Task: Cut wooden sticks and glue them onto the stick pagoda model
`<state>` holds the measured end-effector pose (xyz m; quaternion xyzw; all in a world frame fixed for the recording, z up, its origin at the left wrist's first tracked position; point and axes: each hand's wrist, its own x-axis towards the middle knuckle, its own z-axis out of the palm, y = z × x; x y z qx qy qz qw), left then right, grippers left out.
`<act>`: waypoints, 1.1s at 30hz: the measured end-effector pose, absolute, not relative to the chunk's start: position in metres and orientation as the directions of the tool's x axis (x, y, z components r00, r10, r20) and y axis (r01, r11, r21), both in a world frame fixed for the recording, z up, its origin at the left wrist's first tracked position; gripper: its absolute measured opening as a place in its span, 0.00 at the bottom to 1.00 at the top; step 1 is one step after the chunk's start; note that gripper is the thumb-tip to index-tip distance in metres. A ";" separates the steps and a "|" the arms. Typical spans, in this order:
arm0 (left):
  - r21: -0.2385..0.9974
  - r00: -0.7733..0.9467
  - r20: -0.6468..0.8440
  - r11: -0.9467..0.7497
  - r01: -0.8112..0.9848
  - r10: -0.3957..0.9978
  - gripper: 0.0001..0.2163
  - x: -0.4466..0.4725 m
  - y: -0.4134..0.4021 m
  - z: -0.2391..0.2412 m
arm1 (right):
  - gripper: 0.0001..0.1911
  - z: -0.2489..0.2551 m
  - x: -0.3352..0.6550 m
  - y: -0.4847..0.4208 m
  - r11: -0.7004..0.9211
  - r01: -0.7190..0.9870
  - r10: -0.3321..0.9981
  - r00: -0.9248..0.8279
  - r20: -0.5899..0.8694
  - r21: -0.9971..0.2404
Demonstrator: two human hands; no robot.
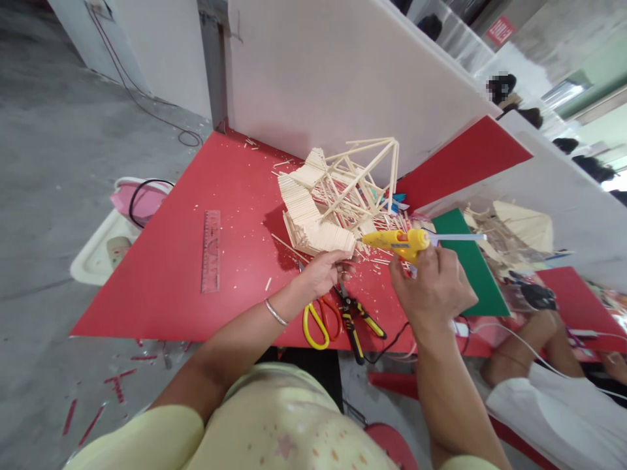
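A model built of thin wooden sticks (300,201), with a stepped curved band and an open frame, stands over the red table. My left hand (329,273) grips the near edge of its band, fingers closed around it. In my right hand (434,281) is a yellow glue gun (399,241), a white glue stick (460,237) jutting from its back. The gun's nozzle points left, close to the band's right end; whether it touches I cannot tell. Below my hands lie scissors (316,324) with yellow and red handles and black-and-yellow pliers (353,320).
A clear ruler (210,251) lies on the red table (166,261) to the left. Loose sticks and scraps surround the model. A green board (473,267) is at right, near another stick model (524,225). A co-worker in a white sleeve (539,405) sits at far right. White panels (343,72) rise behind.
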<state>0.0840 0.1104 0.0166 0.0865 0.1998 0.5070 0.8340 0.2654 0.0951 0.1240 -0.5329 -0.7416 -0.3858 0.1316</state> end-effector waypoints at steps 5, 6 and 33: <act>0.348 0.415 -0.221 0.469 -0.812 0.883 0.08 0.082 0.110 0.018 | 0.26 0.124 0.267 0.092 0.148 0.908 0.700 -0.377 0.607 0.392; 0.350 0.414 -0.222 0.469 -0.811 0.883 0.08 0.082 0.110 0.019 | 0.26 0.124 0.268 0.092 0.148 0.909 0.702 -0.374 0.606 0.389; 0.727 0.349 -0.234 0.401 -0.558 0.908 0.18 0.100 0.084 0.024 | 0.26 0.029 0.377 0.034 -0.357 0.883 0.911 0.401 0.096 -0.304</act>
